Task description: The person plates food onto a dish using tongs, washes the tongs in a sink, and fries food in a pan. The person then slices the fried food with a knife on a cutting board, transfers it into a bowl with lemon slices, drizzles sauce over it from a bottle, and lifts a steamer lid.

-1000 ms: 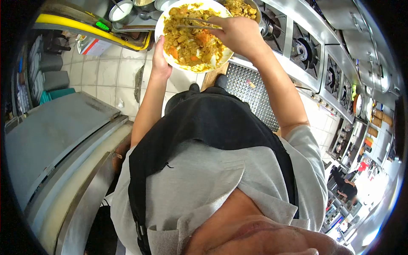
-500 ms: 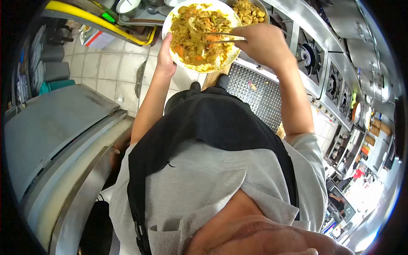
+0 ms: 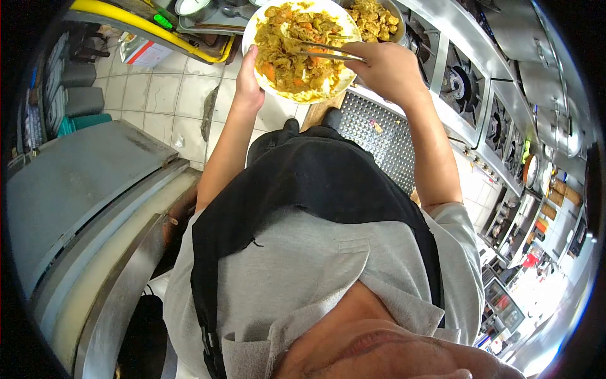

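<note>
A round white plate heaped with yellow, saucy food with orange pieces is at the top centre of the head view. My left hand holds its left edge, thumb along the rim and the other fingers hidden beneath. Metal tongs are gripped in my right hand, which is over the plate's right side. The tongs' tips are in the food near the middle. Just beyond the plate, a metal pan contains similar yellowish food.
Gas burners line the right side, with a studded metal mat on the floor before them. A tray with a white-filled container is upper left. A grey metal counter lies at left.
The tongs' arms have come closer together, and their tips have moved slightly left and up in the food. My left hand still holds the plate, which has risen slightly in view.
</note>
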`<state>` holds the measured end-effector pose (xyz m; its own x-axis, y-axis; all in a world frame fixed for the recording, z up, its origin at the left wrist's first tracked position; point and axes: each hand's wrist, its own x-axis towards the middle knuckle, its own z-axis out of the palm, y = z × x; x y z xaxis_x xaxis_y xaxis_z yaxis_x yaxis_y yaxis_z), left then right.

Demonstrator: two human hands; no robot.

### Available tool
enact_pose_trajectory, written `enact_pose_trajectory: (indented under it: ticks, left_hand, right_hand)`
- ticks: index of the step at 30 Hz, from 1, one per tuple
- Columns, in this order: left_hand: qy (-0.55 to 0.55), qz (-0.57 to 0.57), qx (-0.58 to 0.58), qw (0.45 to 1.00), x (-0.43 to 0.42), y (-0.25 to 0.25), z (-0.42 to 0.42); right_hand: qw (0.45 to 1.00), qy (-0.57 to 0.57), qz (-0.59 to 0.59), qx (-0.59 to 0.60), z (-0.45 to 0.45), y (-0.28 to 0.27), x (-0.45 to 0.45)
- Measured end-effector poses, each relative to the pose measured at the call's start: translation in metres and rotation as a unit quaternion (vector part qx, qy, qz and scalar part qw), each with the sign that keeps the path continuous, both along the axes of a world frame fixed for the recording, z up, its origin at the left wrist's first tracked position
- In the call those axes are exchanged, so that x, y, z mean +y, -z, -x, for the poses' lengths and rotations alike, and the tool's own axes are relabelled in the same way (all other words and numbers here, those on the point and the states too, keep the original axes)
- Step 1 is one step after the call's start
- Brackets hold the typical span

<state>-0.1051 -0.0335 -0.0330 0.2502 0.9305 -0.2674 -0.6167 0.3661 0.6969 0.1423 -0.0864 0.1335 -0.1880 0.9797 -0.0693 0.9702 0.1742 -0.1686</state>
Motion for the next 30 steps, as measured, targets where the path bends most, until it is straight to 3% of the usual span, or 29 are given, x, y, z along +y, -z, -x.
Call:
enact_pose_trajectory:
  ticks: [3, 8, 14, 16, 22, 24, 25, 27, 30]
  left_hand:
    - [0.000, 0.004, -0.011, 1.000, 0.000, -0.002, 0.000]
    - [0.005, -0.004, -0.033, 0.999, 0.001, 0.002, 0.001]
    - [-0.010, 0.025, -0.029, 0.999, 0.000, 0.000, 0.000]
    - [-0.007, 0.016, -0.030, 0.999, 0.002, -0.001, -0.001]
    - [-0.030, 0.029, -0.031, 0.999, -0.003, -0.001, -0.002]
    - [-0.037, 0.035, -0.043, 0.998, -0.006, 0.003, -0.002]
    - [-0.037, 0.033, -0.040, 0.998, -0.007, 0.002, -0.002]
    - [-0.038, 0.027, -0.040, 0.998, -0.008, 0.005, -0.002]
    - [-0.049, 0.015, -0.028, 0.998, -0.011, 0.002, -0.004]
  right_hand:
    - [0.995, 0.054, -0.009, 0.078, -0.016, -0.003, -0.010]
    - [0.991, 0.098, 0.008, 0.096, -0.023, 0.001, -0.022]
    - [0.927, 0.192, -0.055, 0.318, -0.070, 0.007, -0.025]
    - [0.913, 0.252, -0.034, 0.319, -0.094, 0.003, -0.027]
    - [0.924, 0.309, -0.010, 0.227, -0.152, 0.051, 0.007]
    - [0.953, 0.297, 0.010, 0.063, -0.160, 0.073, 0.023]
    - [0.960, 0.279, 0.006, 0.035, -0.160, 0.082, 0.028]
    - [0.960, 0.277, 0.013, 0.023, -0.171, 0.084, 0.029]
    - [0.963, 0.268, -0.001, 0.024, -0.156, 0.045, 0.024]
